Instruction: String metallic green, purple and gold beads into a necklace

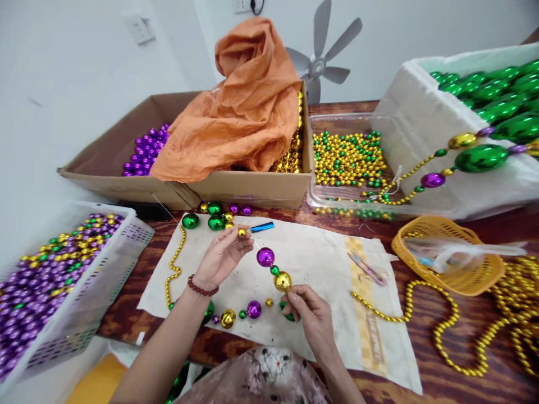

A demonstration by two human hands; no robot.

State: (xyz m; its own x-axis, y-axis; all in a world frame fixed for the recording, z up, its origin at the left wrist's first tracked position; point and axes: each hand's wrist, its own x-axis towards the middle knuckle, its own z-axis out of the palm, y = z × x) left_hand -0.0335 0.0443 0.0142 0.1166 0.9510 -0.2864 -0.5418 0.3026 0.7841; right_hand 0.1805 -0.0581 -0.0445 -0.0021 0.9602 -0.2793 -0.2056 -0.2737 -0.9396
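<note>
My left hand (225, 255) pinches a small gold bead (242, 233) between thumb and fingers above the white cloth (320, 247). A thin needle or thread runs from near it to a large purple bead (265, 257). Below that, a small green bead (275, 270) and a large gold bead (282, 281) follow on the same strand. My right hand (309, 308) grips the strand just under this gold bead, beside a partly hidden green bead (287, 311). The strand continues left across the cloth through a purple bead (254, 309) and another gold bead (228, 318).
Behind the cloth stand a cardboard box (252, 188) with orange fabric (244, 112) and a clear tray (349, 196) of beads. A white basket (122, 269) is at left, a yellow basket (463, 283) at right. Small snips (367, 268) and a blue object (262, 227) lie on the cloth.
</note>
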